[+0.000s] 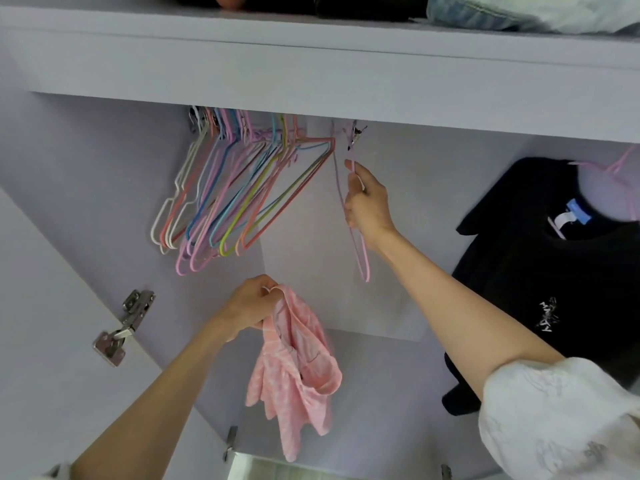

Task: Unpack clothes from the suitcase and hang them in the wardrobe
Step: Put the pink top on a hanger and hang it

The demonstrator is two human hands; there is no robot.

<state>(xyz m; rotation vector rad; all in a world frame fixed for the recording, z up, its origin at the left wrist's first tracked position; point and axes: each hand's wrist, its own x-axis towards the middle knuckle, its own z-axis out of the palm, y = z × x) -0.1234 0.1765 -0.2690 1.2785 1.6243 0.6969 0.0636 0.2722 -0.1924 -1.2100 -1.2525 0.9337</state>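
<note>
I look up into a lilac wardrobe. My left hand point(250, 304) grips a pink patterned garment point(297, 363) by its top, and the cloth hangs down bunched below my fist. My right hand point(365, 201) holds a thin pink hanger point(362, 259) near its neck, just under the shelf; the hanger's hook runs up toward the rail, which the shelf hides. To the left of it hangs a bunch of several empty coloured hangers point(228, 199). A black T-shirt point(540, 289) with white print hangs on a pink hanger at the right.
A lilac shelf point(311, 74) crosses overhead with folded denim point(519, 12) and dark items on top. The open door's metal hinge point(121, 327) sits at the left. The wardrobe's back wall lies between the hanger bunch and the black shirt.
</note>
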